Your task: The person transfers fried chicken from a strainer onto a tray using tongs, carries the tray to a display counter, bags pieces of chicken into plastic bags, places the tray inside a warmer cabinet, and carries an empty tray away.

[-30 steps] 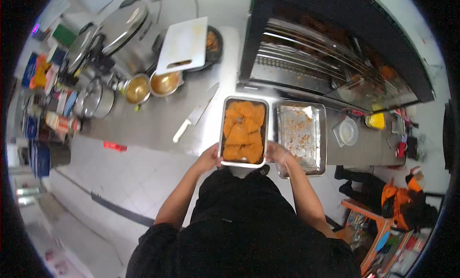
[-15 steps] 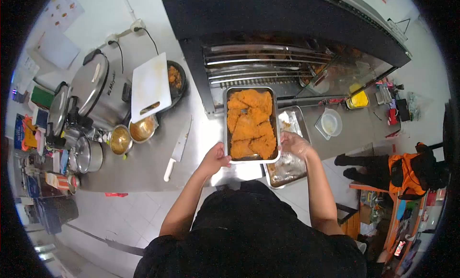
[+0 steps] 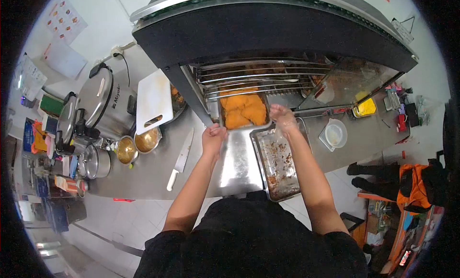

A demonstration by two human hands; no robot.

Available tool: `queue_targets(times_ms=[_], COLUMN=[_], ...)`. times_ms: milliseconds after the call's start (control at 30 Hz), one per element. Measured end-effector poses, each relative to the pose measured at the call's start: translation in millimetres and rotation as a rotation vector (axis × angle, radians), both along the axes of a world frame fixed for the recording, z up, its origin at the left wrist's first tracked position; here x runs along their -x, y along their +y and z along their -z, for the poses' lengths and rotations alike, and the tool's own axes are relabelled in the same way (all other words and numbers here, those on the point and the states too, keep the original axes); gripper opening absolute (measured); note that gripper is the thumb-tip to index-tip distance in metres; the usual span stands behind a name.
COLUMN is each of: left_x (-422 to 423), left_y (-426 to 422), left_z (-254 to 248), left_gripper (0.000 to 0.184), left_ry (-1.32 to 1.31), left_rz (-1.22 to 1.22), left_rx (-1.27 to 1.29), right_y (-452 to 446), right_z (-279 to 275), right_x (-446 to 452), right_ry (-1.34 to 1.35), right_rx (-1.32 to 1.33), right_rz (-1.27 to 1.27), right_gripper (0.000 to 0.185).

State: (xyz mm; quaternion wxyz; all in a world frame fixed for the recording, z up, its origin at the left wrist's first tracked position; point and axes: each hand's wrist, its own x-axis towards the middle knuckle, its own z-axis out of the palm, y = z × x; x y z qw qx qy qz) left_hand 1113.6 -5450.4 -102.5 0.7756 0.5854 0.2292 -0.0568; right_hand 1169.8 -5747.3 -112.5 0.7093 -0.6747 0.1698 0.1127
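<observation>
A metal tray of orange breaded fried pieces sits partly inside the food warmer, under its wire racks, which cover the tray's far end. My left hand is closed at the tray's near left corner, its fingers curled. At the right rim my right hand grips the tray, with what looks like a clear glove on it. Beneath my right forearm lies a larger metal tray, its bottom strewn with brown crumbs.
Left of my arm a knife lies on the steel counter. Beyond it are a white cutting board, metal bowls and a large pressure cooker. To the right stand a plastic tub and a yellow container.
Both hands have pushed the tray of fried pieces forward, away from my body, and its far end now lies under the warmer's racks. More of the crumb-strewn tray shows.
</observation>
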Motion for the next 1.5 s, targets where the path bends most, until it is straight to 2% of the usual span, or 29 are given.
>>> queue_targets(times_ms=[33,67,100,200,233,300,367,467,500,533,600,667,733,767,800,833,867,900,933,967,1000,1067,1100,1200,1233,1333,1367,1467,1500], left_x=[-3.4,-4.1,-3.7,-5.7,-10.1,-22.8,-35.7,-36.8,-29.5,-16.9,19.8,67.0,113.4,131.1,143.3,151.1,154.6,152.8,151.1,149.5,148.9,143.6,143.3,128.1,123.0,112.8,112.1,114.7,109.8], left_y=[1.0,0.2,-4.3,-14.2,-18.6,-25.5,-30.8,-46.7,-51.4,-54.6,-53.3,-59.7,-71.7,-75.9,-80.1,-84.9,-81.8,-79.4,-77.4,-77.0,-73.3,-62.7,-58.4,-52.3,-54.9,-69.8,-77.9,-113.5,-124.8], left_z=[7.7,12.0,6.4,-12.1,-17.7,-26.8,-15.8,-26.0,-27.2,-21.8,1.3,56.3,53.3,43.7,30.3,18.3,8.6,0.2,-0.9,8.2,15.9,23.9,21.6,23.9,25.8,9.8,17.7,23.5,32.9], left_gripper=[0.052,0.052,0.053,0.056,0.057,0.058,0.057,0.053,0.05,0.05,0.05,0.057,0.065,0.066,0.067,0.059,0.054,0.049,0.046,0.028,0.025,0.021,0.019,0.017,0.016,0.023,0.023,0.024,0.027], left_ry=[-0.066,-0.057,-0.047,-0.007,0.012,0.014,-0.097,-0.19,-0.168,-0.113,-0.036,0.155,0.05,-0.123,-0.289,-0.655,-0.78,-0.907,-1.038,-1.102,-1.069,-0.996,-1.0,-0.888,-0.844,-0.784,-0.746,-0.515,-0.517], left_rz=[-0.001,-0.014,-0.027,-0.058,-0.065,-0.07,-0.155,-0.178,-0.151,-0.022,0.237,0.532,0.742,0.8,0.853,0.748,0.883,1.021,1.153,1.194,1.297,1.496,1.428,1.461,1.43,1.436,1.403,1.281,1.253], left_rx=[0.037,0.058,0.08,0.246,0.318,0.388,0.487,0.456,0.481,0.34,0.049,-0.112,-0.505,-0.553,-0.599,-0.53,-0.662,-0.79,-0.914,-0.822,-0.789,-0.733,-0.642,-0.638,-0.664,-0.854,-0.776,-0.672,-0.712], right_y=[4.9,8.2,8.5,7.1,-0.8,-9.3,-17.3,-47.1,-59.3,-72.7,-121.5,-120.6,-111.6,-110.9,-86.5,-54.8,-51.8,-29.7,-24.0,-17.4,-6.0,-10.7,-13.2,-26.8,-24.7,-35.4,-49.1,-93.6,-111.3], right_z=[2.3,3.8,10.9,-7.0,14.3,9.8,19.0,-10.2,-7.9,-5.4,40.6,17.4,24.8,25.1,-3.1,-32.7,-19.9,-24.7,-13.2,-3.1,-24.8,-34.7,-38.3,-52.3,-86.1,-95.4,-80.9,-104.1,-112.1], right_x=[-1.1,-0.8,1.7,19.4,24.4,43.2,62.6,115.7,136.8,160.2,211.3,250.7,281.7,284.0,280.1,281.4,284.0,290.7,299.5,308.0,300.8,298.8,298.9,303.8,300.3,300.6,304.7,301.9,301.3], right_ry=[-0.059,-0.12,-0.192,0.038,-0.024,-0.041,-0.109,-0.019,0.014,0.039,0.027,0.255,0.248,0.235,0.187,0.154,0.072,0.074,0.111,0.183,0.325,0.275,0.246,0.082,0.14,0.15,0.059,0.136,0.148], right_rx=[-0.151,-0.302,-0.299,-0.273,-0.27,-0.307,-0.407,-0.078,0.079,0.238,1.02,1.228,1.157,1.128,1.018,0.899,0.738,0.802,0.497,0.197,0.001,-0.012,-0.021,-0.076,-0.024,-0.039,-0.072,-0.176,-0.321], right_rz=[0.057,0.116,0.131,0.134,0.074,0.087,0.161,0.14,0.212,0.281,0.271,0.253,0.21,0.188,0.086,-0.02,-0.369,-0.535,-0.549,-0.547,-0.56,-0.575,-0.582,-0.64,-0.616,-0.484,-0.477,-0.406,-0.345], right_gripper=[0.048,0.048,0.047,0.044,0.042,0.04,0.041,0.043,0.044,0.044,0.05,0.06,0.065,0.068,0.069,0.07,0.067,0.061,0.069,0.078,0.084,0.079,0.077,0.055,0.05,0.046,0.045,0.047,0.059])
